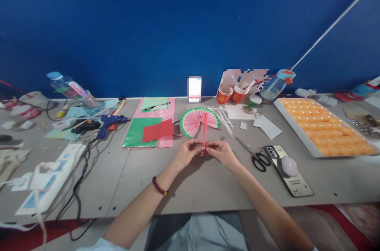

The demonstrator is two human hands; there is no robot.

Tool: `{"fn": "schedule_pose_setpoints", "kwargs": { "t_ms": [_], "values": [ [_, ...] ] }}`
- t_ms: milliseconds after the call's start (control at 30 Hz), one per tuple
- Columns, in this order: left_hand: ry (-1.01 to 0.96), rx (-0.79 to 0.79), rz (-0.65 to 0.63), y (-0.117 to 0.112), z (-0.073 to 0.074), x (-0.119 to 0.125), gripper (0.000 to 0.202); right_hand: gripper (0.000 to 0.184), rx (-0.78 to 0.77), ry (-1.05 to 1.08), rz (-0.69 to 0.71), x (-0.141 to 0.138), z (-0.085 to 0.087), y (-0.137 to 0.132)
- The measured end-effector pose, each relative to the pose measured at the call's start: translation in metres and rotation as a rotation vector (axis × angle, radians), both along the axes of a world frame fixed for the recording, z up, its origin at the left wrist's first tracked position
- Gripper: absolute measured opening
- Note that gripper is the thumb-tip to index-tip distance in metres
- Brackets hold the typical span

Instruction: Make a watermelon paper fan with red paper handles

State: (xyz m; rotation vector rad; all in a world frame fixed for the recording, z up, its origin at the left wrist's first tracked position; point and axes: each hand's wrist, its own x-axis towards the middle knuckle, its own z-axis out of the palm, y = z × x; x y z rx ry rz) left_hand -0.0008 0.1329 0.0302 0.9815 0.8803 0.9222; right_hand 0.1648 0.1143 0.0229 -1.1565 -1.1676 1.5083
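Both hands meet just in front of the pleated watermelon-patterned paper fan (199, 121), which lies open in a half-circle on the grey table (190, 191). Left hand (187, 152) and right hand (222, 153): each grip is closed to a fingertip pinch on the lower end of a narrow red folded paper strip (205, 126). The strip stands upright from the pinch and crosses the fan's middle in this view; whether it touches the fan, cannot tell. Judgement for the step in hand: pinch close to the fold with thumbs opposed, press evenly so the layers sit flush, and avoid twisting, since thin paper likely creases wherever it is squeezed. Materials: the fan is crisp accordion paper, pink with a green rim. The strip is matte and stiffened by its folds. Left of the fan lie a flat green paper sheet (137, 133) and a red paper sheet (157, 130), both smooth and rectangular. Thin white paper offcuts (223, 116) are scattered just right of the fan. Further right are black-handled metal scissors (257, 158), then a phone in a glossy case (292, 175). Far right of the fan is a white tray (293, 122) of smooth orange balls (326, 128) in rows.
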Motion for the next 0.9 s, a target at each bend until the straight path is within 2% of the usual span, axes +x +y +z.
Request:
{"fn": "schedule_pose_setpoints", "kwargs": {
  "t_ms": [133, 267, 467, 900],
  "values": [
    [0.019, 0.013, 0.040, -0.0007, -0.0023, 0.0011, 0.037, 0.029, 0.041, -0.024, -0.068, -0.0023, -0.0019, -0.0002],
    [0.015, -0.008, 0.021, -0.0009, -0.0006, 0.0012, 0.035, 0.030, 0.121, -0.061, -0.109, -0.0040, -0.0050, -0.0011],
    [-0.028, -0.001, 0.033, -0.0003, 0.0038, -0.0010, 0.032, 0.027, 0.191, -0.101, -0.102, -0.0050, -0.0040, -0.0022],
    [-0.043, -0.021, -0.005, -0.0006, 0.0054, -0.0002, 0.030, 0.026, 0.203, -0.077, -0.064, -0.0070, 0.0024, -0.0036]
  ]
}}
